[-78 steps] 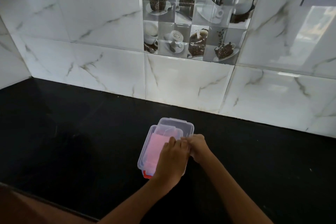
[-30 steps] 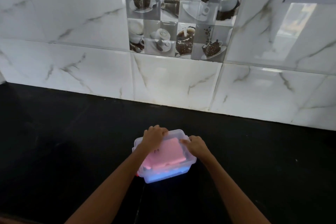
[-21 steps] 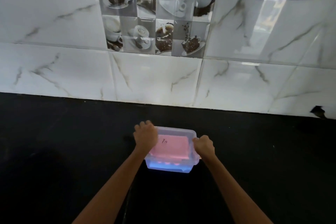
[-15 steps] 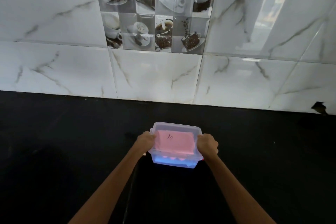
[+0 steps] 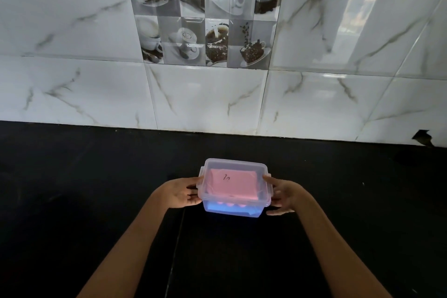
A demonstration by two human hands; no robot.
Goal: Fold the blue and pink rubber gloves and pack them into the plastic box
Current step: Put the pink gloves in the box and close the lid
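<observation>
A clear plastic box [image 5: 235, 162] with its lid on stands on the black counter, square to me. Through the lid I see the folded pink glove [image 5: 233, 185] with a small black mark on it. The blue glove [image 5: 219, 208] shows beneath it through the front wall. My left hand [image 5: 181, 192] lies flat against the box's left side with its fingers stretched out and apart. My right hand [image 5: 285, 195] is at the right side, fingers spread, thumb by the lid's edge. Neither hand is curled round the box.
The black counter [image 5: 84, 189] runs wide to both sides, with a thin seam [image 5: 175, 244] below my left forearm. A white marble-tiled wall [image 5: 205, 97] with coffee-cup picture tiles rises just behind the box. A dark chip [image 5: 422, 136] marks the wall's base at the right.
The box was turned from slanted to square and its lid went on. Both hands moved to its short sides, and their fingers have since uncurled from the grip they had half a second ago.
</observation>
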